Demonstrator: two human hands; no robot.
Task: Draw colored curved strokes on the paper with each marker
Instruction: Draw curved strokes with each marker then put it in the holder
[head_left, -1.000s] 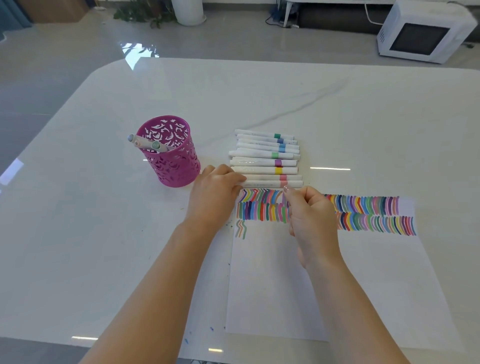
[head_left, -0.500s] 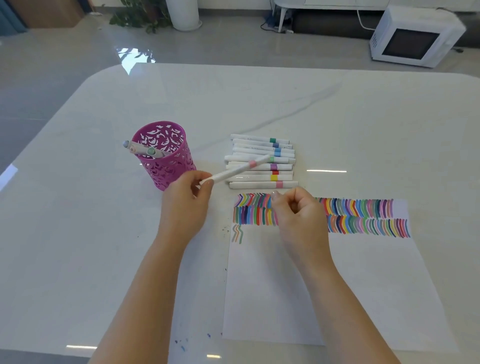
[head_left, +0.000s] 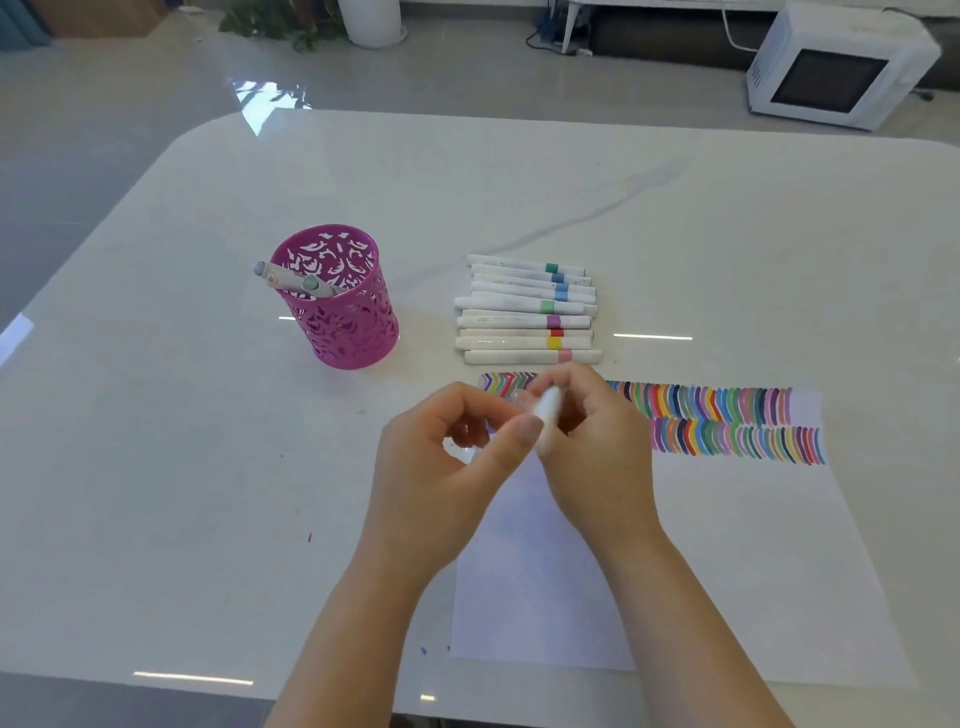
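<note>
A second ago both grips were down at the row of markers (head_left: 524, 312), just past the paper's (head_left: 727, 545) far edge. Half a second ago the left one had lifted a single marker out by its end. Now the left grip (head_left: 457, 457) and the right grip (head_left: 597, 452) meet above the paper's far left corner, and the marker (head_left: 548, 413) sits between them.

That reads as a fresh colour picked and being readied, most likely for uncapping. Motion blur hides whether the cap is on or off. No new stroke is on the paper yet. Two bands of strokes already run along its far edge, and the rest of the sheet is blank.

Both grips are closed on the marker. The left thumb presses its barrel, with the other fingers curled under. The right fingers wrap its upper end. The marker slants up from the left palm toward the right fingers, off the paper.

The cup (head_left: 337, 301) stands on the bench (head_left: 156, 467), left of the paper's far corner.
</note>
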